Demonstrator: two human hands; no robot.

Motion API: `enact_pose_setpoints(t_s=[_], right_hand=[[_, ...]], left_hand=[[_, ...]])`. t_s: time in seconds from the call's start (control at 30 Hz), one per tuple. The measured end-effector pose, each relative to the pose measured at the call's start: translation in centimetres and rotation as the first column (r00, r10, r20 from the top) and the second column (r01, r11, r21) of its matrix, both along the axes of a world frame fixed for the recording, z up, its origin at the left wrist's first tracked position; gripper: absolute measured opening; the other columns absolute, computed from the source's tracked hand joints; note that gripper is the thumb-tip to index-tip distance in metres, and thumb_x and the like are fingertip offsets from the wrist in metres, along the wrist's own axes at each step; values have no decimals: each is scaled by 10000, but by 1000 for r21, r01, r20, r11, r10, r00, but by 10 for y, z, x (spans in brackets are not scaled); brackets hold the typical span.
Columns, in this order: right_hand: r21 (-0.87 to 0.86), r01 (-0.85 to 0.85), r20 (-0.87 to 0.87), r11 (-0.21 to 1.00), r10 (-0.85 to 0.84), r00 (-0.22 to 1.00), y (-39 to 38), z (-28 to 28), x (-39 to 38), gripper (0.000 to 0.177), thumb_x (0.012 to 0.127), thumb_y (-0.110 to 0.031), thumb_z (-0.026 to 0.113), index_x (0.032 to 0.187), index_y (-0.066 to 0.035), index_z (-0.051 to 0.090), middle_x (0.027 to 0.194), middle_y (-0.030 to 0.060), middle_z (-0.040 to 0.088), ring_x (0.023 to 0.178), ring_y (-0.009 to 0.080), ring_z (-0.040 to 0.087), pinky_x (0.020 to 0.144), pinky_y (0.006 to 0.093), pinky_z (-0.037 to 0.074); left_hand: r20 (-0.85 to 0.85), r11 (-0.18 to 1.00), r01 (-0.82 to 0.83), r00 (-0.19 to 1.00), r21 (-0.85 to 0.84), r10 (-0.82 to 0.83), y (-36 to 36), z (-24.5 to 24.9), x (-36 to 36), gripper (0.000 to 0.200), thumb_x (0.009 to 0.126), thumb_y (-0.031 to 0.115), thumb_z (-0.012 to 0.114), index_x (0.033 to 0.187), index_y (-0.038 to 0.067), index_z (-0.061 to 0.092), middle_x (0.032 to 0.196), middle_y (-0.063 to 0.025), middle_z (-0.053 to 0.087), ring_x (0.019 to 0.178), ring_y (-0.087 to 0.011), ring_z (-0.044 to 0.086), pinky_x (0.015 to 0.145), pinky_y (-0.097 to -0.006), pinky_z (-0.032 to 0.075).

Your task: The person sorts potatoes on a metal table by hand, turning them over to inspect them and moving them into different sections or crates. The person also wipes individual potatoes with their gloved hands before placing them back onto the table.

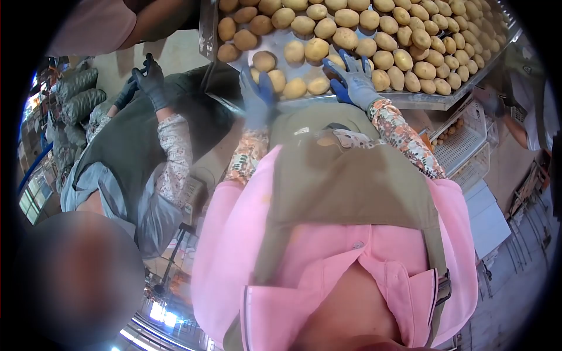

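At the near edge of the metal table (418,100), potatoes (317,50) are laid in a crowded layer. The right hand (353,81), blue-gloved, is spread over the nearest ones. The left hand (257,96) is blurred at the rim, so its grip cannot be told. A co-worker's dark-gloved hand (151,82) is noted well apart.

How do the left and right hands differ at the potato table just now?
The left hand is blurred, at the table rim; the right hand is sharp, further in. The right hand's fingers spread flat over potatoes; the left hand's grip cannot be told. Both are gloved blue-grey, with floral sleeves.
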State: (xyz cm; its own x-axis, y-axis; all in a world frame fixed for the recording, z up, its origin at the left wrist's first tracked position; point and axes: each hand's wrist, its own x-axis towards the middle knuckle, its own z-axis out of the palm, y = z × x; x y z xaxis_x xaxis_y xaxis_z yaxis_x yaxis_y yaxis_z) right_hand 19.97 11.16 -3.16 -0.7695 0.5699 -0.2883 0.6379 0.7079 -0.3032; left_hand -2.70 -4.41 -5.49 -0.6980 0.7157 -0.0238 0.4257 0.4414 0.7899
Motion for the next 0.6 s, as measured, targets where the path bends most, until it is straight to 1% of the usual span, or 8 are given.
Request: enact_pose_setpoints(t_s=[0.23, 0.3, 0.33, 0.4, 0.43, 0.5, 0.57, 0.6], right_hand=[[15, 18, 10, 1000, -18, 1000, -2, -2, -3, 582, 889, -367, 537, 1443, -322, 365, 1501, 181, 298, 1399, 339, 249, 1139, 595, 6], [85, 18, 10, 996, -19, 1000, -1, 1, -3, 550, 896, -367, 533, 1424, -268, 414, 1463, 182, 364, 1369, 321, 320, 1149, 541, 109], [84, 25, 12, 996, -26, 1000, 2, 4, -5, 550, 896, -367, 533, 1424, -268, 414, 1463, 182, 364, 1369, 321, 320, 1149, 541, 109], [-413, -88, -226, 906, -8, 974, 16, 13, -14, 496, 905, -327, 563, 1369, -171, 482, 1315, 166, 512, 1228, 312, 471, 1072, 431, 327], [-641, -98, -324, 761, -153, 934, 13, 38, -21, 418, 938, -302, 537, 1300, -92, 534, 1211, 153, 579, 1111, 299, 543, 953, 366, 435], [-718, -38, -290, 695, -249, 924, 12, 56, -34, 431, 924, -323, 537, 1298, -110, 537, 1275, 153, 551, 1173, 315, 508, 993, 387, 407], [-626, -52, -384, 778, -250, 889, 17, 37, -41, 400, 910, -318, 528, 1273, -154, 561, 1404, 120, 472, 1280, 351, 440, 1035, 461, 376], [-631, -59, -386, 773, -248, 889, 13, 22, -38, 400, 910, -318, 528, 1273, -154, 561, 1404, 120, 472, 1280, 351, 440, 1035, 461, 376]], left_hand=[[-121, 993, 4, 992, -120, -19, -6, -9, 6, 702, 870, 383, 620, 1369, -45, 372, 1340, -303, 421, 1215, -455, 429, 1039, -463, 347], [-193, 973, 17, 979, -230, -63, -6, -9, 10, 853, 812, 490, 656, 1420, -8, 325, 1415, -293, 349, 1286, -449, 369, 1075, -471, 309], [-191, 973, 24, 979, -231, -70, -8, -7, 12, 853, 812, 490, 656, 1420, -8, 325, 1415, -293, 349, 1286, -449, 369, 1075, -471, 309], [-227, 900, 6, 967, -435, -117, -10, -4, 16, 963, 765, 575, 663, 1461, 31, 278, 1481, -280, 264, 1348, -438, 296, 1108, -479, 260], [-228, 908, 6, 967, -420, -111, -13, -7, 16, 992, 758, 604, 653, 1481, 54, 252, 1503, -277, 229, 1373, -433, 253, 1123, -486, 227], [-240, 893, 8, 962, -450, -130, -18, -12, 17, 994, 758, 608, 650, 1481, 55, 251, 1501, -278, 231, 1370, -439, 254, 1123, -489, 225], [-273, 898, -1, 953, -439, -133, -22, -14, 17, 992, 756, 622, 641, 1481, 66, 257, 1500, -276, 237, 1364, -450, 254, 1124, -496, 219], [-276, 895, -7, 952, -445, -129, -22, -12, 17, 992, 756, 622, 641, 1481, 66, 257, 1500, -276, 237, 1364, -450, 254, 1124, -496, 219]])
